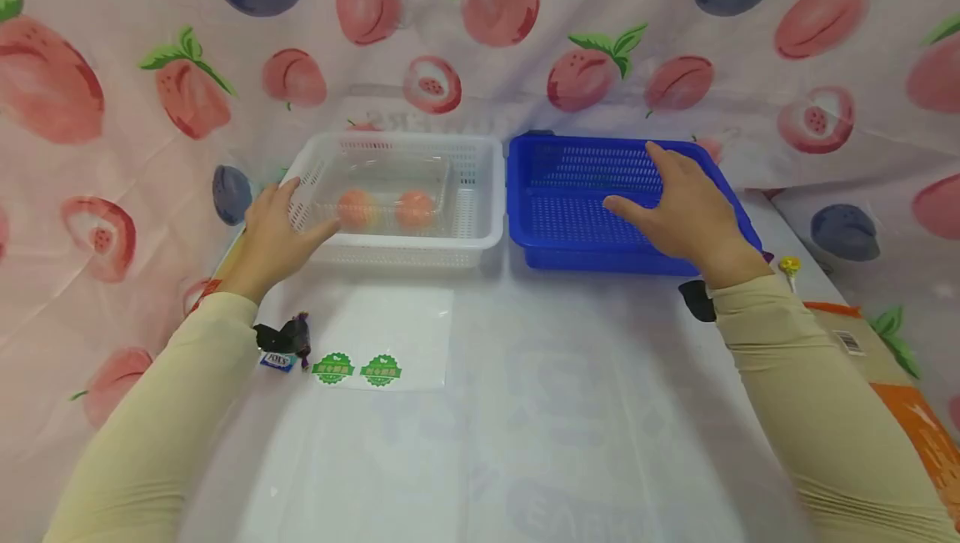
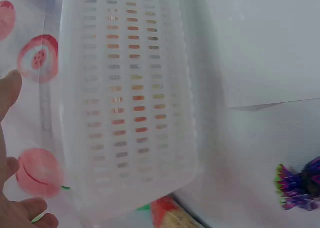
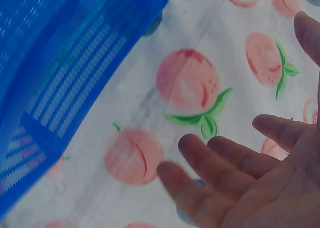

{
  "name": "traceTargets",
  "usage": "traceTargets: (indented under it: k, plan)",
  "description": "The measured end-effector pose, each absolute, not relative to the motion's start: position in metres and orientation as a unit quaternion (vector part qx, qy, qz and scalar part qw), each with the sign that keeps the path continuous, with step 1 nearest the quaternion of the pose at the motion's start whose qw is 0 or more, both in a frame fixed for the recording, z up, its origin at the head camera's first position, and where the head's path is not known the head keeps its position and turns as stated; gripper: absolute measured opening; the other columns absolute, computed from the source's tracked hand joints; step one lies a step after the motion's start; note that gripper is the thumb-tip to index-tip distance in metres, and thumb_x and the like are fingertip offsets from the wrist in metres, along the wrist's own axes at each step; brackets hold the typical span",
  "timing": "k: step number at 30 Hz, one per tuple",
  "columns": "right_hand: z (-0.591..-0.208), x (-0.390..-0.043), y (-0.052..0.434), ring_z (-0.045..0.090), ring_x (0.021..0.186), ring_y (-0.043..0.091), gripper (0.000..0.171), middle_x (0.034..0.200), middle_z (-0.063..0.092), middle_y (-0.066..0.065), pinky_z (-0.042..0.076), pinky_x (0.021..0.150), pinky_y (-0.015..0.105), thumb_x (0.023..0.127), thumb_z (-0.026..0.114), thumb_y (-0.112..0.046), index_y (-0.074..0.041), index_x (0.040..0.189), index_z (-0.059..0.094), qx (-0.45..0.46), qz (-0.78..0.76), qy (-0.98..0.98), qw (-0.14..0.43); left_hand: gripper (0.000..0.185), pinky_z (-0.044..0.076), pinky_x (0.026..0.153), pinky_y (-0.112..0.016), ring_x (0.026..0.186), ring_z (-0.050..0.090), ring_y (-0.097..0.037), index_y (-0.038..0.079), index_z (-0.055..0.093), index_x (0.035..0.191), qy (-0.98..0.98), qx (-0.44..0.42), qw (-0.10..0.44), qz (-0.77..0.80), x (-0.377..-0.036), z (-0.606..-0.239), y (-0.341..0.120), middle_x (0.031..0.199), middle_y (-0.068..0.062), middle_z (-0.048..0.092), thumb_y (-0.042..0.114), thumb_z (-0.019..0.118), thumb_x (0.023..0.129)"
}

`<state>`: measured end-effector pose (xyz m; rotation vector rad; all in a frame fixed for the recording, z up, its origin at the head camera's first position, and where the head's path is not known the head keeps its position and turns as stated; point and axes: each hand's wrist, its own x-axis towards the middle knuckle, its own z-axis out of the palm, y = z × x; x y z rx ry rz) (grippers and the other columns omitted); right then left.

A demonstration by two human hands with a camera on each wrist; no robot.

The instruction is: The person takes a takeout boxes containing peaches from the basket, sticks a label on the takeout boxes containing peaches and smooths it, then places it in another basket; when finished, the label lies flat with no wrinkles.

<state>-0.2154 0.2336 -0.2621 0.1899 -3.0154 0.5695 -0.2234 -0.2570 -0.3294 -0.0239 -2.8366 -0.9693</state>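
Observation:
A white perforated basket (image 1: 405,253) stands at the back left of the table and fills the left wrist view (image 2: 130,102). Inside it is a clear plastic box (image 1: 390,172) with two orange-pink round fruits (image 1: 356,208) (image 1: 415,208). My left hand (image 1: 276,230) is at the basket's front left corner, fingers relaxed and spread; its fingertips (image 2: 10,87) show beside the basket's wall, holding nothing. A blue perforated basket (image 1: 585,259) (image 3: 60,62) sits right of the white one. My right hand (image 1: 686,209) (image 3: 240,183) is over its right half, fingers straight and spread, empty.
On the table in front lies a clear sheet with two green stickers (image 1: 356,369). A purple-wrapped sweet (image 1: 288,343) (image 2: 300,184) lies by my left wrist. A yellow lollipop (image 1: 789,266) and an orange packet (image 1: 900,393) lie at the right. Fruit-print cloth (image 1: 525,42) hangs behind.

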Motion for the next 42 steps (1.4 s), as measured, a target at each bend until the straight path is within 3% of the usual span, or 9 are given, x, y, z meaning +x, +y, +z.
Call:
traceTargets:
  k: [3,6,10,19,32,42]
  plan:
    - [-0.269,-0.220,0.223,0.016,0.148,0.044,0.100,0.163,0.018,0.022,0.018,0.113,0.066,0.092,0.056,-0.065,-0.009,0.162,0.011,0.080,0.211,-0.974,0.030,0.092,0.013,0.112,-0.070,0.144,0.011,-0.049,0.002,0.019,0.158,-0.934,0.004,0.097,-0.343,-0.224,-0.340,-0.264,0.158,-0.027,0.020,0.045,0.068,0.093]
    - [-0.277,-0.225,0.212,0.030,0.143,0.045,0.099,0.162,0.022,0.021,0.023,0.113,0.064,0.092,0.059,-0.064,-0.010,0.161,0.014,0.097,0.229,-0.968,0.023,0.091,0.017,0.112,-0.067,0.140,0.020,-0.047,0.002,0.018,0.158,-0.924,0.025,0.104,-0.366,-0.224,-0.349,-0.271,0.156,-0.026,0.025,0.043,0.067,0.094]
    - [-0.288,-0.232,0.198,0.047,0.131,0.046,0.098,0.161,0.025,0.022,0.030,0.111,0.061,0.091,0.062,-0.061,-0.010,0.161,0.017,0.116,0.244,-0.963,0.009,0.097,0.021,0.111,-0.069,0.140,0.026,-0.047,0.008,0.010,0.161,-0.905,0.063,0.068,-0.415,-0.224,-0.360,-0.279,0.159,-0.026,0.021,0.052,0.064,0.094]
    - [-0.297,-0.247,0.167,0.054,0.125,0.041,0.095,0.160,0.027,0.019,0.039,0.107,0.056,0.091,0.067,-0.056,-0.009,0.160,0.022,0.150,0.271,-0.951,-0.008,0.095,0.025,0.110,-0.067,0.138,0.032,-0.046,0.020,0.009,0.163,-0.875,0.087,0.017,-0.475,-0.227,-0.375,-0.292,0.159,-0.026,0.023,0.060,0.059,0.093]
    - [-0.311,-0.267,0.110,0.055,0.125,0.036,0.090,0.159,0.033,0.015,0.051,0.097,0.049,0.090,0.072,-0.048,-0.011,0.159,0.027,0.175,0.340,-0.923,-0.031,0.096,0.028,0.110,-0.064,0.136,0.033,-0.043,0.026,0.007,0.163,-0.855,0.105,0.011,-0.509,-0.229,-0.384,-0.292,0.159,-0.022,0.024,0.062,0.060,0.092]
    - [-0.323,-0.278,0.070,0.047,0.135,0.031,0.085,0.161,0.030,0.006,0.047,0.102,0.045,0.092,0.071,-0.047,-0.017,0.159,0.028,0.195,0.388,-0.899,-0.065,0.095,0.031,0.111,-0.061,0.134,0.034,-0.040,0.028,0.007,0.163,-0.846,0.106,0.017,-0.522,-0.230,-0.386,-0.294,0.158,-0.021,0.025,0.060,0.062,0.092]
